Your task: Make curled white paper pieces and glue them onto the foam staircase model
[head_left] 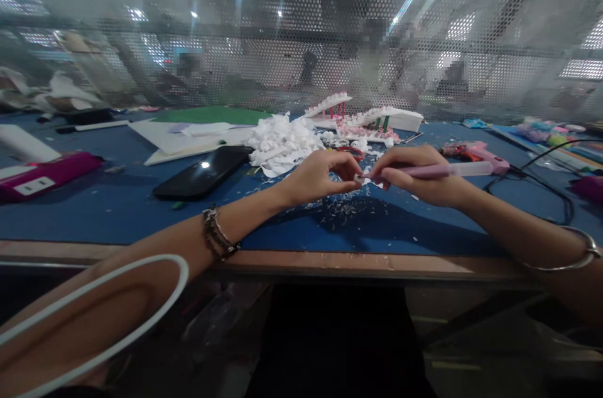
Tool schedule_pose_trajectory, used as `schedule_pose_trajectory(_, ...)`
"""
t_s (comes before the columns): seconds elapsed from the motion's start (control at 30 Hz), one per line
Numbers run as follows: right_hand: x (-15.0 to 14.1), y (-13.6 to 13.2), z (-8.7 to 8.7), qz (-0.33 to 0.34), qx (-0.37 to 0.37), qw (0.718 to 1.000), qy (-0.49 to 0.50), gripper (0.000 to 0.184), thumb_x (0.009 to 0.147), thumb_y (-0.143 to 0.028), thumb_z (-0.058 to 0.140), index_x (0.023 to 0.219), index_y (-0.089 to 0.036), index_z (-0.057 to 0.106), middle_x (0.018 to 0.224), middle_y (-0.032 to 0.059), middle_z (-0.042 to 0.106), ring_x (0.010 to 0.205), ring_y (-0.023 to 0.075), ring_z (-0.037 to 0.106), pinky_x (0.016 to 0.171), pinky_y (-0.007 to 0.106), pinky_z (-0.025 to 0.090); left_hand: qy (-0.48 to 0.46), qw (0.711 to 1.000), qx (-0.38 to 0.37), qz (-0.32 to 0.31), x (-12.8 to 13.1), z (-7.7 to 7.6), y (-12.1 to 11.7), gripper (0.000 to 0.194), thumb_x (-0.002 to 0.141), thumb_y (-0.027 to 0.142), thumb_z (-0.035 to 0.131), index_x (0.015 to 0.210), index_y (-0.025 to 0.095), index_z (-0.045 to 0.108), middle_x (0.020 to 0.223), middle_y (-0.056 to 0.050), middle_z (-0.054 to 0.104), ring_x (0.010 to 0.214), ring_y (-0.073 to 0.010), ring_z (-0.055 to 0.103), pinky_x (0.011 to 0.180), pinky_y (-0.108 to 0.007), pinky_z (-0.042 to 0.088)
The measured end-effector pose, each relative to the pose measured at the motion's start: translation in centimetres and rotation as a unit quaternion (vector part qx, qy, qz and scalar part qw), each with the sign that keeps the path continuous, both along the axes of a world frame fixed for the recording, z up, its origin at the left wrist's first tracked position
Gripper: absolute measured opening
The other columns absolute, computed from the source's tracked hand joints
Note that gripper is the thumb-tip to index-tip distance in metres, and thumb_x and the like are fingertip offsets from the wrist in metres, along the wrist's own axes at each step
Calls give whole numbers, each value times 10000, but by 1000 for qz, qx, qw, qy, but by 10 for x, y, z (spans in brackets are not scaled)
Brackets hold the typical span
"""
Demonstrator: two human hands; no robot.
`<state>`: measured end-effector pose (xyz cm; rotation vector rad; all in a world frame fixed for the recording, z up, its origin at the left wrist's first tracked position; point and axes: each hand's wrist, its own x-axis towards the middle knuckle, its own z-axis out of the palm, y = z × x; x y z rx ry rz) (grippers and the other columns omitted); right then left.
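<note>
My left hand pinches a small white piece between thumb and fingers above the blue mat. My right hand grips a pink craft knife like a pen, its tip touching that same white piece. Both hands meet at the centre of the table, just over a scatter of tiny white shavings. A beaded bracelet sits on my left wrist and a thin bangle on my right forearm.
A pile of white scraps lies behind my hands, with a black phone to its left. White foam models with red and green posts stand at the back. A pink glue gun with black cable lies right; a magenta box left.
</note>
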<state>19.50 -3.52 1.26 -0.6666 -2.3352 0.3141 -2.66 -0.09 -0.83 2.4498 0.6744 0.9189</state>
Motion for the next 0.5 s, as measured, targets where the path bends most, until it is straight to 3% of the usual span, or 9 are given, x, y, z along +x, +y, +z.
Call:
schedule_pose_trajectory(0.1,0,1,-1,-29,7,999,18,173,857,-196,504,864,-136,667,735,13,662,641,76,588,589,189,430,-6,1000,4,-2,0,1,0,224,740,318,670,838,125,613,744,-35,669,677,-100,614,637,-213,488)
schedule_pose_trajectory(0.23,0,2,-2,14,9,1000,-5,184,861,-248,531,903,-132,667,743,13,659,626,70,576,573,183,422,1,1000,-11,6,1,1,1,246,729,323,676,845,118,605,723,-34,650,655,-99,603,621,-216,482)
schedule_pose_trajectory(0.37,0,3,-2,-10,31,999,4,174,862,-226,523,888,-133,668,752,14,661,631,66,570,579,181,418,2,1000,-12,7,0,0,2,250,731,342,668,832,126,594,733,-39,651,680,-113,609,647,-238,490)
schedule_pose_trajectory(0.5,0,2,-2,13,28,999,-30,196,867,-258,526,933,-141,668,783,19,672,645,69,583,583,179,421,7,1000,-17,14,0,0,1,223,724,315,663,832,135,588,725,-25,642,660,-102,600,630,-229,483)
